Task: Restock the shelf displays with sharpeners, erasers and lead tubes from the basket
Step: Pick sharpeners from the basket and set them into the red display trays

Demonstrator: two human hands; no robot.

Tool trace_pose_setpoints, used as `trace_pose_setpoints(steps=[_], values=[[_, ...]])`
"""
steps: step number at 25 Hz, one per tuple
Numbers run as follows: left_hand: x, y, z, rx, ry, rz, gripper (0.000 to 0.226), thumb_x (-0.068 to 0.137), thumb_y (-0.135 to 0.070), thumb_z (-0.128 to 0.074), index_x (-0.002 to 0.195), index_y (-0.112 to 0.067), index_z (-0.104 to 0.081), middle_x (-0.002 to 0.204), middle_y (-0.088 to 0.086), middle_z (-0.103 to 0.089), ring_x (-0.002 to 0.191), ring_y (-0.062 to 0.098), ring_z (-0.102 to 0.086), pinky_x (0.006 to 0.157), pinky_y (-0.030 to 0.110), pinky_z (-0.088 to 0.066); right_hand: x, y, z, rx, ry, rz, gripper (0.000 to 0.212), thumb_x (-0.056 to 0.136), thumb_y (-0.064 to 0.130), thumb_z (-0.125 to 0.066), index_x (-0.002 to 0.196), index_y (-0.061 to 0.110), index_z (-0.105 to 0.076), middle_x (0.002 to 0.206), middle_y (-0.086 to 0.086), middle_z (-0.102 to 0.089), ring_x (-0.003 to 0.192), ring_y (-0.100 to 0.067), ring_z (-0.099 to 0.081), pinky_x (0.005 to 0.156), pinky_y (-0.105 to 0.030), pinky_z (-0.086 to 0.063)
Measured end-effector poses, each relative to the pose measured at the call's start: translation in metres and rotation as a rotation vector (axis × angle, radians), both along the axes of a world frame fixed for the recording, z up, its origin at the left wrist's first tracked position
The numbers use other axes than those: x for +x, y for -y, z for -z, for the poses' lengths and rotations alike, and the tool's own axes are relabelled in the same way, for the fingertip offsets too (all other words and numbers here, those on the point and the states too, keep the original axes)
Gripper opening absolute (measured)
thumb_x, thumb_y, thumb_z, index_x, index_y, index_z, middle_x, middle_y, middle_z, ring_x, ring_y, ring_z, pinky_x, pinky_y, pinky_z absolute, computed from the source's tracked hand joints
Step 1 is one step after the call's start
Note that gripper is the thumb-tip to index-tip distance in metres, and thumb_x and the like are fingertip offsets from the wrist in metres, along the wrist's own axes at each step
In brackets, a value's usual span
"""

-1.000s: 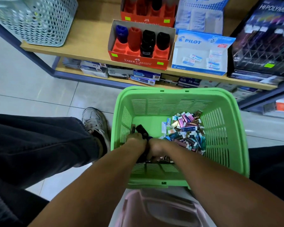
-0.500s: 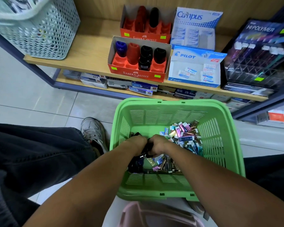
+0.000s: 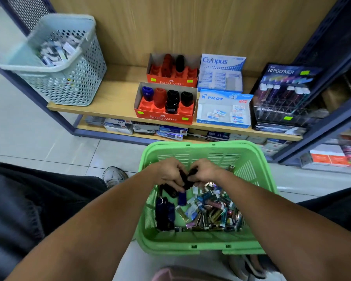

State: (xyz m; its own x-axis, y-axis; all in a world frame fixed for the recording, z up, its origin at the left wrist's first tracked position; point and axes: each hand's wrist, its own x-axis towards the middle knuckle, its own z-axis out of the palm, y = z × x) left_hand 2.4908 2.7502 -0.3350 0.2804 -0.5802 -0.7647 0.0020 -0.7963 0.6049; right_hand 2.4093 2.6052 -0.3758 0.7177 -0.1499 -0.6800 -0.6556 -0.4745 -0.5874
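Green basket (image 3: 249, 243) is seen in front of the shelf (image 3: 118, 98), filled with mixed stock: dark blue and black sharpeners (image 3: 165, 213) piled along its left wall, a heap of small coloured lead tubes and erasers (image 3: 213, 211) across the middle and right. Both hands are held over the basket's far half. A black sharpener (image 3: 187, 178) is gripped between the left hand (image 3: 170, 173) and the right hand (image 3: 206, 172), fingers of both curled round it; possibly more than one piece is held, blur hides it.

On the shelf, the front Faber-Castell tray (image 3: 164, 117) is loaded with one blue, one red and three black sharpeners, several slots open. The rear Faber-Castell tray (image 3: 171, 82) holds one red and one black. Just right of them, the Pilot box (image 3: 224, 120) is seen with a few erasers, the Campus box (image 3: 221, 63) behind it with erasers inside. At the shelf's right end the Hi-Polymer rack (image 3: 282, 74) stands with lead tubes in its upper rows. At the left end a grey perforated basket (image 3: 69, 86) is set, small packets inside. Boxes (image 3: 170, 131) are stacked on the lower shelf.
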Motion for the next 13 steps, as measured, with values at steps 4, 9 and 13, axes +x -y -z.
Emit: trace_pose_setpoints(steps=[4,9,13], values=[[0.002,0.004,-0.022,-0.11,0.025,-0.14,0.016,0.092,0.0,-0.063,0.109,0.002,-0.062,0.105,0.022,-0.07,0.099,0.034,-0.071,0.083,0.039,-0.061,0.004,0.013,-0.029,0.021,0.107,0.041,0.016,0.088,0.003,-0.071,0.102,-0.003,-0.067,0.085,-0.015,-0.069,0.064,-0.018,-0.067,0.058,-0.026,-0.058],[0.035,0.013,-0.063,-0.162,-0.052,-0.152,0.015,0.092,0.011,-0.057,0.106,0.005,-0.058,0.112,0.035,-0.064,0.094,0.047,-0.07,0.076,0.041,-0.062,0.021,0.026,-0.077,0.104,0.248,0.127,0.025,0.09,0.002,-0.069,0.112,-0.002,-0.056,0.088,-0.015,-0.066,0.057,-0.016,-0.064,0.049,-0.022,-0.051],[0.068,0.02,-0.107,-0.273,0.074,-0.186,0.013,0.088,0.011,-0.063,0.101,0.008,-0.065,0.101,0.031,-0.069,0.094,0.043,-0.071,0.076,0.038,-0.062,0.044,0.032,-0.111,0.258,0.483,0.409,0.017,0.088,-0.007,-0.067,0.102,0.001,-0.06,0.084,-0.015,-0.056,0.064,-0.019,-0.063,0.054,-0.023,-0.059]])
